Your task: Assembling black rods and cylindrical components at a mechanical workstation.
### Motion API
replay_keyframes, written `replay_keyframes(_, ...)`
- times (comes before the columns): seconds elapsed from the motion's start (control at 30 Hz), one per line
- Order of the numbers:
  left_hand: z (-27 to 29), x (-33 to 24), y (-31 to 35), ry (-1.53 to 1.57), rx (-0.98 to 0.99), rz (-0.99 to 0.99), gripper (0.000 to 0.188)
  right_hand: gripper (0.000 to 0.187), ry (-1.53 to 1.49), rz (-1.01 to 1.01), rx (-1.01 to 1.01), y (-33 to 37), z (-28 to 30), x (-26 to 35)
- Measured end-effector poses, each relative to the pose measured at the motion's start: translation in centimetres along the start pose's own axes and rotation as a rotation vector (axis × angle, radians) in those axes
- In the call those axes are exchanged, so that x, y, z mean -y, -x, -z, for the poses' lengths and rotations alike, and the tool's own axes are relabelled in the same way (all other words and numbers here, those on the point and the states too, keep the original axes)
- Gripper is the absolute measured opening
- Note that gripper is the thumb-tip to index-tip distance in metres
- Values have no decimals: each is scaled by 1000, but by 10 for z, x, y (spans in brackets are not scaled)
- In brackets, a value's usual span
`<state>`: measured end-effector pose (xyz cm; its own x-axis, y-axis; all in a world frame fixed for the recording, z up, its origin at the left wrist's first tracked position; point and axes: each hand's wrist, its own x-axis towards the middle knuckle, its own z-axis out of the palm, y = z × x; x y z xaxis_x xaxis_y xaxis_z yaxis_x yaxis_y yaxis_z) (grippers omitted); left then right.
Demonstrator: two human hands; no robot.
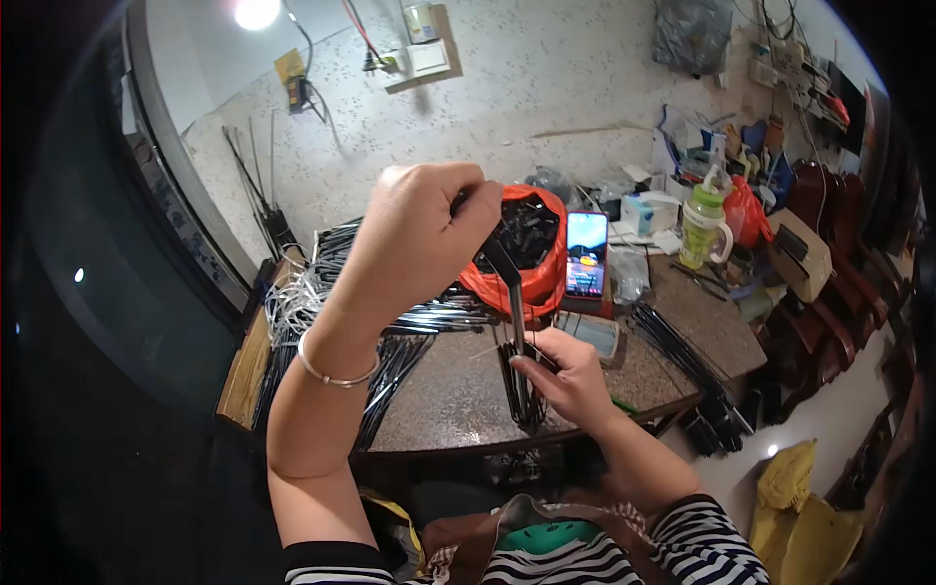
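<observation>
My left hand (429, 214) is raised, its fingers closed around the black upper end of a metal shaft. The shaft (517, 307) slants down to my right hand (565, 375), which grips it between thumb and fingers. Below that grip hangs a cluster of thin black ribs (525, 405), so the whole looks like a folding umbrella frame. Its lower end is just above or on the speckled tabletop (429, 395); I cannot tell which. Behind the shaft stands a red plastic bag (546, 288) filled with small black parts (526, 234).
Bundles of thin rods (395, 375) cover the table's left side. A lit phone (586, 255) stands behind my right hand, near a green-lidded bottle (704, 219). More black frames (682, 361) overhang the right edge. Wooden chairs (829, 322) stand farther right, yellow sacks (790, 507) on the floor.
</observation>
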<state>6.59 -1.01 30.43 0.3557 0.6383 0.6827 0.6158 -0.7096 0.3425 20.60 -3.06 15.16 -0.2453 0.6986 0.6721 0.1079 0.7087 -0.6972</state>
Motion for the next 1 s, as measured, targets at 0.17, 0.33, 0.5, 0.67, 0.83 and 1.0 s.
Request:
replay_keyframes(0.17, -4, -2, -13, -150, 106, 96, 23, 22, 20, 1, 32, -7, -6, -16)
replay_keyframes(0.33, -26, 12, -15, -406, 162, 47, 24, 20, -14, -128, -12, -13, -9, -23)
replay_keyframes(0.5, -43, 37, 3, 69, 401, 113, 39, 15, -157, -438, -31, -12, -6, -34)
replay_keyframes(0.67, -63, 86, 58, 408, -9, -40, 83, 20, -350, -526, -135, -18, 1, -44)
replay_keyframes(0.83, -92, 69, 89, 594, -202, 87, 49, 18, -64, -155, 202, -25, -4, -32)
replay_keyframes(1.0, -82, 63, 92, 250, -426, 135, 52, 15, -205, -322, -320, -19, -8, -39)
